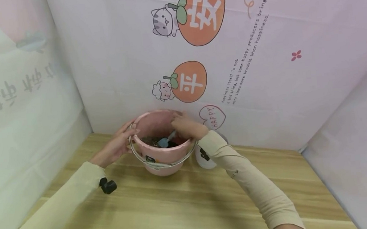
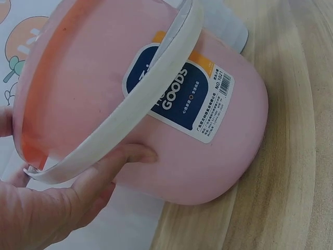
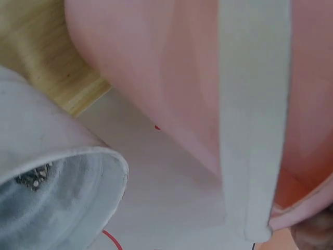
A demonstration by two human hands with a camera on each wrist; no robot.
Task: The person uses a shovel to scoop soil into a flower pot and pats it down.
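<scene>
A pink bucket (image 1: 174,154) stands at the back of the table, with dark, soil-like material (image 1: 147,141) inside. My left hand (image 1: 118,146) grips its left side at the rim; in the left wrist view, that hand (image 2: 57,211) has one finger along the outer wall below the pale bail handle (image 2: 140,99). Reaching over the right rim, my right hand (image 1: 187,126) holds a small blue-grey shovel (image 1: 164,142) whose blade rests in the dark material. Most of the shovel's handle is hidden by the hand. The right wrist view catches only a bit of that hand (image 3: 315,229).
A white pot (image 1: 205,161) stands just right of the bucket, partly behind my right forearm. Some grainy dark matter (image 3: 35,177) shows inside it in the right wrist view. Printed white cloth (image 1: 260,97) rises directly behind the wooden table (image 1: 185,209) and at both sides.
</scene>
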